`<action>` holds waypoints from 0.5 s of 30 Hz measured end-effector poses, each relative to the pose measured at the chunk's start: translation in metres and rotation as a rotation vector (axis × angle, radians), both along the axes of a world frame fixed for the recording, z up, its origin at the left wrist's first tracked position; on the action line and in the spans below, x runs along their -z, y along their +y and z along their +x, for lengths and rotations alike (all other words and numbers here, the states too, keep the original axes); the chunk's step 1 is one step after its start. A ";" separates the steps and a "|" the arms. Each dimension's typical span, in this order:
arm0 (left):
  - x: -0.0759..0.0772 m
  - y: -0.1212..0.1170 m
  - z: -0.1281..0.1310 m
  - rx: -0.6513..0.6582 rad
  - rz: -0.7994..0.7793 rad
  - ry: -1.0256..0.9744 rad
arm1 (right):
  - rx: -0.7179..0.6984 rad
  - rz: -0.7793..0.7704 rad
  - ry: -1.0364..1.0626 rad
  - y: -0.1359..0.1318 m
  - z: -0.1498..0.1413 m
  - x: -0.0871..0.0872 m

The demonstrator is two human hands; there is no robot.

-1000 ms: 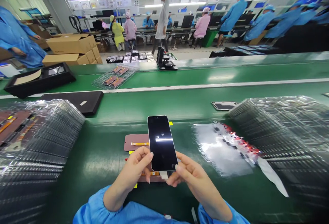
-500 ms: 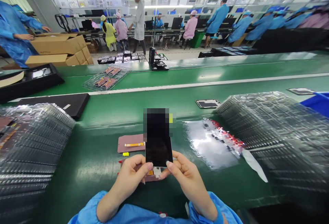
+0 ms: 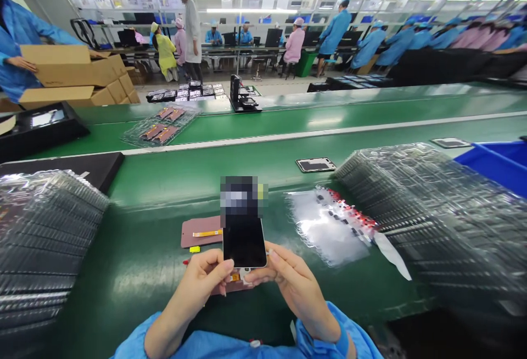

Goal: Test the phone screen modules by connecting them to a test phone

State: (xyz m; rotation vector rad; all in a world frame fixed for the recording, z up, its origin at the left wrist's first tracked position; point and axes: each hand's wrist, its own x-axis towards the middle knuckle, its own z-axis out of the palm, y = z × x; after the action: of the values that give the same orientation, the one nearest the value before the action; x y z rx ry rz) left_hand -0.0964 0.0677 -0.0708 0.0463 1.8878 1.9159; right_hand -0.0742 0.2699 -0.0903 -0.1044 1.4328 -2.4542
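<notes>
A dark phone screen (image 3: 244, 243) with a thin pale frame is tilted up in front of me, its upper part blurred out. My left hand (image 3: 203, 276) grips its lower left corner, thumb on the front. At the lower right edge my right hand (image 3: 288, 271) is closed, thumb and fingers pinched by the side. Beneath the phone, partly hidden, lies a brownish-pink plate (image 3: 234, 286) with an orange part. Another brownish-pink plate (image 3: 189, 233) carries an orange flex cable (image 3: 207, 233), with a small yellow tab (image 3: 195, 249) below it.
Stacked clear plastic trays rise at left (image 3: 45, 249) and right (image 3: 428, 200). Clear films with red tabs (image 3: 329, 230) lie right of my hands. Beyond are a phone frame (image 3: 315, 165), a tray of plates (image 3: 160, 125) and a blue bin (image 3: 498, 164). A co-worker handles cardboard boxes (image 3: 57, 68).
My right thumb has moved off the screen's front to its right edge. The view has shifted slightly, so things sit further left. The co-worker's arm has moved over the boxes.
</notes>
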 end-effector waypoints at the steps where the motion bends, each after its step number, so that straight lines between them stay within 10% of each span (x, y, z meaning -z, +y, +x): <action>1: 0.001 0.000 0.000 0.004 0.005 -0.001 | 0.009 0.017 0.004 0.000 -0.001 0.001; 15: 0.006 -0.005 0.000 0.075 0.058 -0.019 | 0.110 0.310 0.112 -0.001 -0.002 0.003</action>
State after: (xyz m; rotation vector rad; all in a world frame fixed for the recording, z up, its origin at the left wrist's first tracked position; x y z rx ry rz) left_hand -0.0960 0.0631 -0.0765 0.1144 1.7923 1.9135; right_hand -0.0761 0.2692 -0.0935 -0.0986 1.8952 -2.3067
